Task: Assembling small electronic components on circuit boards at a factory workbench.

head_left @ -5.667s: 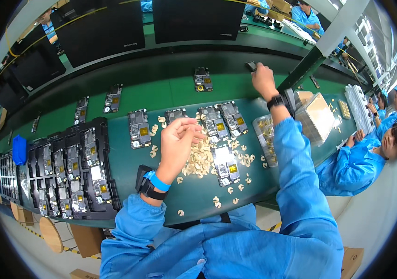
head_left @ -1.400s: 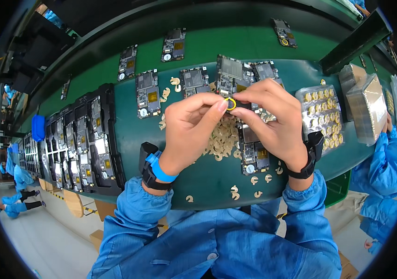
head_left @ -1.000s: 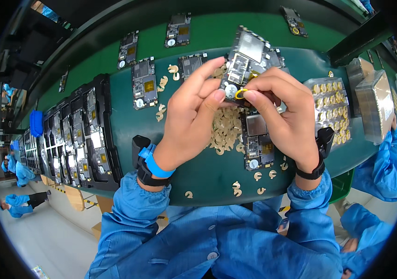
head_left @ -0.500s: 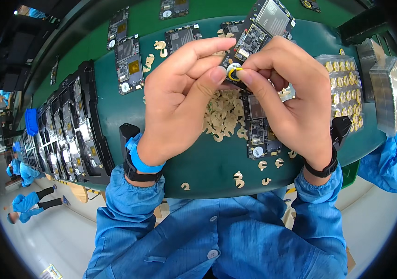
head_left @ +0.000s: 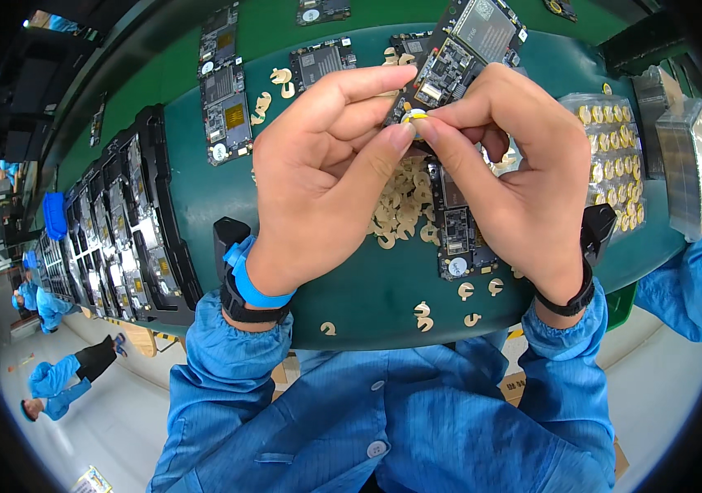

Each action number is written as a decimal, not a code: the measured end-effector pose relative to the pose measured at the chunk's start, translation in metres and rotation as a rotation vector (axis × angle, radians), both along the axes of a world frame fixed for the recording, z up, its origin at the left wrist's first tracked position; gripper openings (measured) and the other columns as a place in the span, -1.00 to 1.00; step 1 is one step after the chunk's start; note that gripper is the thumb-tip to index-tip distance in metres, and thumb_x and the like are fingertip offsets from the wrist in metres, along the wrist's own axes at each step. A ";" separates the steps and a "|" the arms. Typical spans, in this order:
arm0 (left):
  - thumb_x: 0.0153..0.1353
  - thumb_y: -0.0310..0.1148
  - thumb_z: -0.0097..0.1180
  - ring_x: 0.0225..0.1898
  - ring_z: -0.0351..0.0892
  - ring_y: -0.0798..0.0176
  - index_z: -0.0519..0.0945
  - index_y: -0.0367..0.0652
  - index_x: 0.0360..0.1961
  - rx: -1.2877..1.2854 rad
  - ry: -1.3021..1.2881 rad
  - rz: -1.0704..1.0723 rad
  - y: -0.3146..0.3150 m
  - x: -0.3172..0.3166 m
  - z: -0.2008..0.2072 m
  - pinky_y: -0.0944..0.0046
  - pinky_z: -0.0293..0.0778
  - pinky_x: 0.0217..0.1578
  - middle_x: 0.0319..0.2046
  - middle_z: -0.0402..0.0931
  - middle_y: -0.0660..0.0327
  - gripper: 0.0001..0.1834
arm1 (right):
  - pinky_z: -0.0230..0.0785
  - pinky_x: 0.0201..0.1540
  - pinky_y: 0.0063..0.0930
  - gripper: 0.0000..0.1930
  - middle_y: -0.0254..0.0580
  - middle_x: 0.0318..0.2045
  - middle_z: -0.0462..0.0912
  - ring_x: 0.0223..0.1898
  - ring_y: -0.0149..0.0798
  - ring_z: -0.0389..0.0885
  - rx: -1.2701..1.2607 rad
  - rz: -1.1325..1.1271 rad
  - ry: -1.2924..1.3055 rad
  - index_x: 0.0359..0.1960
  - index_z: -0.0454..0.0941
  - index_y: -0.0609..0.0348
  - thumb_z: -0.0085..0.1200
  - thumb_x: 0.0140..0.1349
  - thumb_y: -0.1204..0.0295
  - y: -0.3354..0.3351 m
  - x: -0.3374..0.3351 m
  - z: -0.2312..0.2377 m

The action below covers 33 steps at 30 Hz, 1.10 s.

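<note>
Dark green tabletop (head_left: 343, 308), front edge curving through the view by the wearer's blue coat (head_left: 334, 423). Brighter green strip (head_left: 154, 94) runs behind it, more boards lying along it. Dark post (head_left: 639, 51) rises at upper right. Left side: pale floor (head_left: 133, 411), one person (head_left: 63, 382) in blue top and dark trousers, others smaller behind. Another blue sleeve (head_left: 684, 283) at the right edge.

Held circuit board (head_left: 482, 37) is up in front of the chest over the tabletop, tilted, upper end leaning right. Left hand (head_left: 314, 177) grips its lower end, thumb bent in, index finger stretched alongside. Right hand (head_left: 524, 172) pinches the yellow-rimmed disc (head_left: 417, 116) between thumb and forefinger at that same end. Thumb tips nearly meet; exact seating of the disc can't be seen.

Around: heap of cream C-shaped pieces (head_left: 404, 205) below the hands, partly covered by them; a few loose ones near the front edge. Lower board (head_left: 458, 234) lies beside the heap, partly behind the right hand. Clear blister tray (head_left: 614, 164) of yellow-rimmed discs to the right, clear plastic box (head_left: 688, 168) past it. Black tray (head_left: 162, 222) with boards at left, blue bin (head_left: 56, 215) at its far side.
</note>
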State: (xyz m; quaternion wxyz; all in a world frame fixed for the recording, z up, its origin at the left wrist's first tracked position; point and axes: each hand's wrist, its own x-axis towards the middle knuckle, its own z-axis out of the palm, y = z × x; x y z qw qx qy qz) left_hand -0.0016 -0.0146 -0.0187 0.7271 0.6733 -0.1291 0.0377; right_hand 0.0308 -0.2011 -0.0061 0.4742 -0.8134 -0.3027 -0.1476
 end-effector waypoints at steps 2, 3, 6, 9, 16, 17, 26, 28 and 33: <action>0.42 -0.65 0.08 0.03 0.68 0.24 0.42 -0.49 0.27 -0.010 -0.005 0.009 -0.001 -0.001 0.000 0.29 0.67 0.03 0.04 0.66 -0.10 -0.59 | 0.11 -0.48 -0.55 -0.93 -0.33 -0.53 0.50 -0.53 -0.44 0.33 0.002 -0.015 0.004 -0.41 0.67 0.28 0.33 0.14 0.61 0.001 -0.003 0.001; 0.43 -0.65 0.07 0.03 0.68 0.24 0.43 -0.49 0.27 -0.020 -0.007 0.017 -0.002 -0.001 0.000 0.30 0.67 0.03 0.05 0.66 -0.10 -0.59 | 0.12 -0.49 -0.56 -0.93 -0.33 -0.53 0.50 -0.53 -0.44 0.34 0.004 -0.027 0.037 -0.40 0.67 0.28 0.34 0.13 0.62 0.001 -0.005 0.002; 0.43 -0.65 0.06 0.03 0.68 0.23 0.44 -0.50 0.26 -0.045 0.013 0.035 -0.003 -0.001 -0.002 0.30 0.67 0.02 0.05 0.65 -0.10 -0.60 | 0.13 -0.49 -0.58 -0.92 -0.33 -0.53 0.52 -0.53 -0.45 0.35 0.006 -0.030 0.054 -0.39 0.68 0.28 0.35 0.12 0.64 0.002 -0.003 0.002; 0.44 -0.64 0.06 0.02 0.68 0.23 0.44 -0.50 0.26 -0.060 -0.008 0.051 -0.002 0.000 -0.003 0.29 0.68 0.01 0.04 0.65 -0.09 -0.61 | 0.14 -0.50 -0.58 -0.91 -0.32 -0.52 0.53 -0.53 -0.45 0.37 0.023 0.000 0.001 -0.38 0.68 0.28 0.36 0.11 0.65 0.003 0.000 -0.001; 0.44 -0.66 0.06 0.00 0.68 0.23 0.45 -0.50 0.25 -0.034 -0.029 0.079 0.000 0.000 -0.003 0.30 0.69 -0.03 0.01 0.66 -0.07 -0.61 | 0.18 -0.51 -0.58 -0.83 -0.29 -0.45 0.58 -0.53 -0.45 0.41 0.071 -0.043 -0.069 -0.30 0.72 0.28 0.39 0.06 0.69 0.010 -0.003 0.001; 0.43 -0.66 0.06 0.00 0.68 0.23 0.46 -0.50 0.25 -0.036 -0.033 0.085 0.000 0.000 -0.003 0.30 0.69 -0.03 0.01 0.66 -0.07 -0.62 | 0.18 -0.51 -0.58 -0.83 -0.29 -0.45 0.58 -0.53 -0.45 0.41 0.071 -0.042 -0.070 -0.30 0.72 0.28 0.39 0.06 0.69 0.010 -0.002 0.001; 0.43 -0.67 0.05 -0.04 0.69 0.24 0.47 -0.50 0.23 -0.069 -0.028 0.117 -0.003 -0.001 -0.002 0.29 0.70 -0.05 -0.01 0.67 -0.08 -0.63 | 0.29 -0.50 -0.52 -0.79 -0.25 -0.44 0.58 -0.50 -0.38 0.50 0.009 0.000 -0.212 -0.25 0.74 0.29 0.41 0.04 0.70 0.010 -0.001 -0.005; 0.43 -0.67 0.05 -0.05 0.69 0.24 0.47 -0.51 0.23 -0.069 -0.024 0.121 -0.002 -0.001 -0.003 0.29 0.70 -0.05 -0.01 0.67 -0.09 -0.64 | 0.31 -0.49 -0.52 -0.79 -0.24 -0.44 0.58 -0.48 -0.36 0.52 0.014 0.002 -0.200 -0.25 0.74 0.29 0.40 0.05 0.70 0.011 -0.001 -0.006; 0.44 -0.62 0.06 -0.02 0.70 0.21 0.46 -0.50 0.24 -0.101 0.003 0.073 0.001 0.002 -0.003 0.29 0.71 -0.07 0.01 0.67 -0.08 -0.63 | 0.34 -0.46 -0.51 -0.78 -0.24 -0.43 0.58 -0.47 -0.33 0.54 0.038 0.013 -0.211 -0.23 0.74 0.29 0.39 0.06 0.70 0.011 0.001 -0.009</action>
